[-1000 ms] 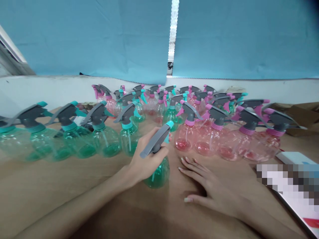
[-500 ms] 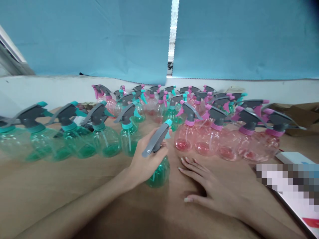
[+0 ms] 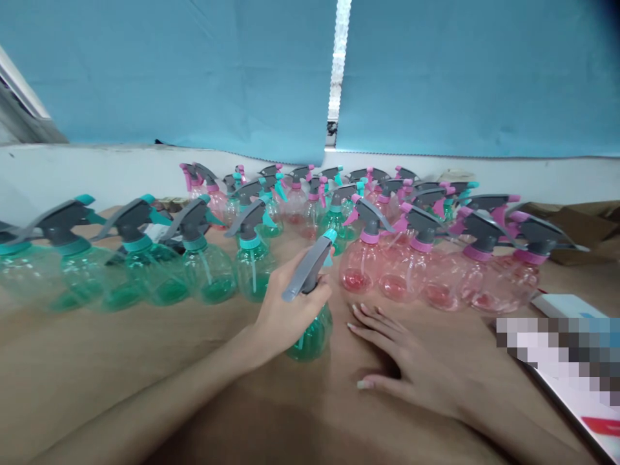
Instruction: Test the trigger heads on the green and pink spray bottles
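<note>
Left hand (image 3: pixel 290 313) clamped round neck of green spray bottle (image 3: pixel 314 339), body mostly below it; index finger placement unclear. Right hand (image 3: pixel 404 355) flat on surface (image 3: pixel 72 361) alongside, fingers apart. Bottle best held upright, clear of pink spray bottle (image 3: pixel 358 268) ahead-right.

Blue cloth (image 3: pixel 159 77) above white wall (image 3: pixel 101 173); brown cardboard (image 3: pixel 588 226) right, white box (image 3: pixel 564 303) nearer.
</note>
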Tool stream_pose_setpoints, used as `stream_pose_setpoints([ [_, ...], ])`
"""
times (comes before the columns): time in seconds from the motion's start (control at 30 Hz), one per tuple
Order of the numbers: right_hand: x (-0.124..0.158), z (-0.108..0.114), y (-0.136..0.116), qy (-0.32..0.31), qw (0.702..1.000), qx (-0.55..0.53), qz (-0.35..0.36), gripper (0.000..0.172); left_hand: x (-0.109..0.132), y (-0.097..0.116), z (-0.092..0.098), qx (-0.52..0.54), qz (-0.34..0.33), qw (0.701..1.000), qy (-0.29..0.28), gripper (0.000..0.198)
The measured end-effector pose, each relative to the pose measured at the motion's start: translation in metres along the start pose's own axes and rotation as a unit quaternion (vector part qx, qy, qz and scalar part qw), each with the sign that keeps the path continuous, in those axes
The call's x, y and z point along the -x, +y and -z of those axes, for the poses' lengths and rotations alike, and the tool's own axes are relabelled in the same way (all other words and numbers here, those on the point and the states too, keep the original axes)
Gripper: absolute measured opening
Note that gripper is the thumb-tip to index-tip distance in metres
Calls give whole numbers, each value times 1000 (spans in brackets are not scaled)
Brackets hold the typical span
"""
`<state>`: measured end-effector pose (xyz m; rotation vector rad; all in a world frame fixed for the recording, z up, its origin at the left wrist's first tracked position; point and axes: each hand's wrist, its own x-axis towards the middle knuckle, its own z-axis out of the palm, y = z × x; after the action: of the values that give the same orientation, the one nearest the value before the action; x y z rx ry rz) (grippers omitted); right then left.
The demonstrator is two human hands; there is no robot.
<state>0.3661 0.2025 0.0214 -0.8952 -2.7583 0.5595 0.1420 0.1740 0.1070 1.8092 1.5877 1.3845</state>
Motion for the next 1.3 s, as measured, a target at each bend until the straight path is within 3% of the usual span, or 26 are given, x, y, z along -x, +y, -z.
stream_pose_setpoints([
  [0.17, -2, 7, -20, 12, 1000, 0, -29, 79, 3, 1, -1, -31, -5, 999, 25, 15],
  [0.37, -17, 12, -52, 119, 989, -70, -48, 73, 4, -6, -3, 27, -30, 999, -3, 32],
  [0.57, -49, 12, -80, 223, 971, -78, -32, 81, 3, -7, 0, 51, -17, 998, -39, 45],
  [0.77, -64, 14, -85, 249, 967, -39, -29, 52, 11, -4, 18, 38, -11, 998, -54, 77],
  [0.87, -70, 21, -80, 240, 969, -12, -56, 48, 33, -12, 32, 14, 28, 999, -21, 64],
  [1.07, -96, 33, -69, 225, 966, 54, -111, 67, 85, -39, 56, -43, 86, 995, -30, 35],
  [1.3, -126, 35, -60, 222, 961, 100, -131, 74, 94, -52, 63, -49, 125, 989, -62, 28],
])
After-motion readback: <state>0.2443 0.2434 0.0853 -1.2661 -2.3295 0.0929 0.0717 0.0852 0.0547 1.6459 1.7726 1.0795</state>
